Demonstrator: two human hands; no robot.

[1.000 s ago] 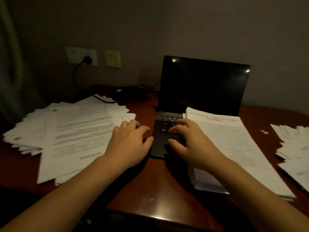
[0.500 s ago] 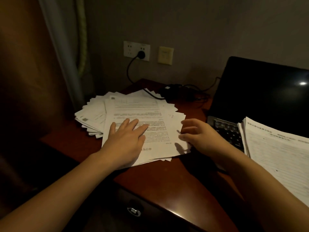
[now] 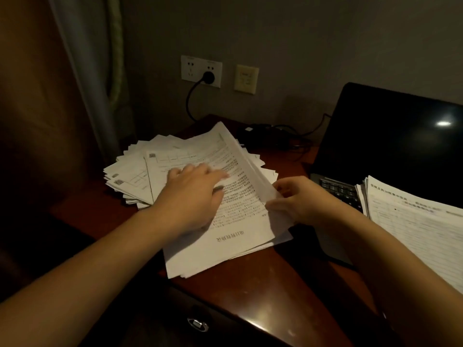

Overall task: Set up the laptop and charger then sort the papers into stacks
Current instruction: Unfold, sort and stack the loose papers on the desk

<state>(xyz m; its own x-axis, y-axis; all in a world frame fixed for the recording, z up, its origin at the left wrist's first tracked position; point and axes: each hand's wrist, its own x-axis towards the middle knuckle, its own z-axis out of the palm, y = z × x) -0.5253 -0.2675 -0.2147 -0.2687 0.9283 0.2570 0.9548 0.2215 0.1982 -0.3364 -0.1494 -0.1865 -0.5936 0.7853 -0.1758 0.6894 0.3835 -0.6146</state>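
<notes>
print on the papers (image 3: 213, 256) cannot be read.

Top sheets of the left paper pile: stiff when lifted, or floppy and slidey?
Probably floppy: the top sheets curve where the right hand pinches their edge. Likely slippery: the paper pile lies fanned out under the pressing left hand.

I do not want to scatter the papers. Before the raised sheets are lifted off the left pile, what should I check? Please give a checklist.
1. Right hand pinches the raised sheets at their edge: ok.
2. Left hand clear of those sheets: not ok, it lies flat on the top page.
3. Number of sheets pinched: cannot tell.
4. Charger plug in the wall socket: ok.
5. Laptop keyboard free: not ok, another paper stack covers part of it.
</notes>
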